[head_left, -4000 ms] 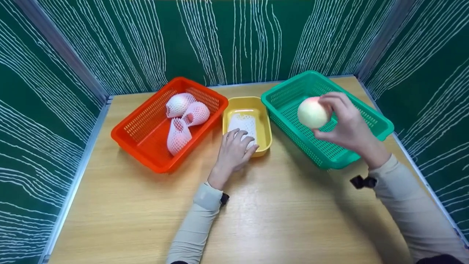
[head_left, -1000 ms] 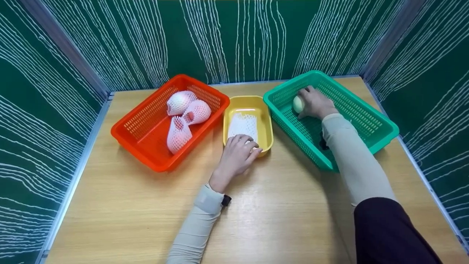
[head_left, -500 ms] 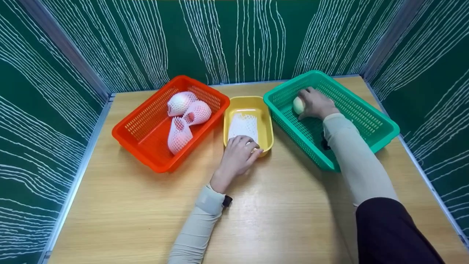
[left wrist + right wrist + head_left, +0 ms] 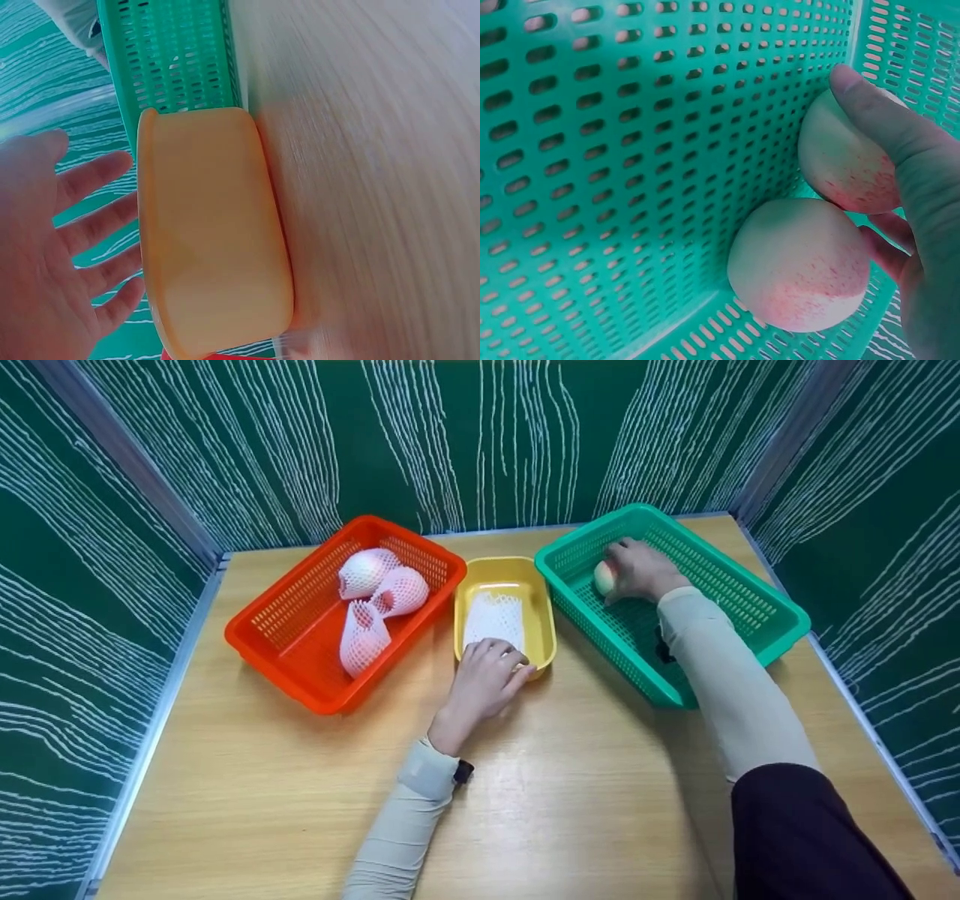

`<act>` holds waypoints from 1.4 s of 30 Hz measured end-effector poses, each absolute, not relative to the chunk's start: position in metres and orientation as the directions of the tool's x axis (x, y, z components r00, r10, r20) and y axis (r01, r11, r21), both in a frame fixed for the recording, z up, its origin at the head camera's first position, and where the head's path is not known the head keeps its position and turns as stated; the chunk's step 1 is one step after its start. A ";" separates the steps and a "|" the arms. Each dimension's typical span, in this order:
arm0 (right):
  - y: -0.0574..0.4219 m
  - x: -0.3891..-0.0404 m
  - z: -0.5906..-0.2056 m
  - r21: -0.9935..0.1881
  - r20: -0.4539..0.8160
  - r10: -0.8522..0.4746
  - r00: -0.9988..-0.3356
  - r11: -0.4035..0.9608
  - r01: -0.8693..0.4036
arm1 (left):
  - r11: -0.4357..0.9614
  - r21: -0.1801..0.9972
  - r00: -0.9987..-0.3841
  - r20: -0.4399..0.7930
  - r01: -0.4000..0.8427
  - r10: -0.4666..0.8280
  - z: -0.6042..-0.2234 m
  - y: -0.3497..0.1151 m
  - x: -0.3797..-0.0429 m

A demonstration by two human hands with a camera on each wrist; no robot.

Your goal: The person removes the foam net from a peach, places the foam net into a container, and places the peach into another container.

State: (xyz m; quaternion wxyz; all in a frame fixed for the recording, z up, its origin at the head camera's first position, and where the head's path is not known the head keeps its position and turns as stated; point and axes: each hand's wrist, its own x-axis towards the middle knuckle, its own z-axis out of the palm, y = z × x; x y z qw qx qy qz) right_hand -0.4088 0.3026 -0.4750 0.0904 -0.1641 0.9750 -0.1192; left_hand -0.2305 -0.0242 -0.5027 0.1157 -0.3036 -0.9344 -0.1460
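My right hand (image 4: 641,570) is down in the green basket (image 4: 780,622), gripping a peach (image 4: 851,154) with the thumb over it and fingertips beneath. A second pale, pink-speckled peach (image 4: 802,266) lies against it in the right wrist view. From the head, just one peach (image 4: 605,577) shows beside the hand; the other is hidden. My left hand (image 4: 486,679) hovers at the near rim of the yellow tray (image 4: 546,634), fingers spread and fairly straight in the left wrist view. White foam fruit nets (image 4: 495,619) lie in that tray, partly covered by my fingers.
A red basket (image 4: 277,645) stands at the left with three netted peaches (image 4: 365,641) in it. The yellow tray sits between both baskets on the wooden table (image 4: 555,810). Green patterned panels (image 4: 525,442) enclose the back and sides.
The right hand, which held a peach above the green basket seconds ago, is now down inside it. Lately the visible peach shows more pink. The left hand stays by the tray.
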 end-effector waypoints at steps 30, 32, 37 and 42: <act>0.279 -0.330 -0.389 -0.048 0.049 -0.609 -0.792 0.790 -0.611 | 0.725 0.218 -0.743 0.368 0.654 0.559 -0.491 -0.025 -0.223; 0.276 -0.321 -0.389 -0.039 0.060 -0.627 -0.777 0.776 -0.629 | 0.719 0.225 -0.741 0.366 0.658 0.563 -0.489 -0.025 -0.222; 0.265 -0.297 -0.390 0.009 0.104 -0.676 -0.729 0.734 -0.679 | 0.715 0.248 -0.749 0.350 0.653 0.563 -0.484 -0.028 -0.220; 0.253 -0.275 -0.395 0.071 0.205 -0.736 -0.645 0.668 -0.741 | 0.698 0.290 -0.752 0.342 0.654 0.563 -0.481 -0.034 -0.216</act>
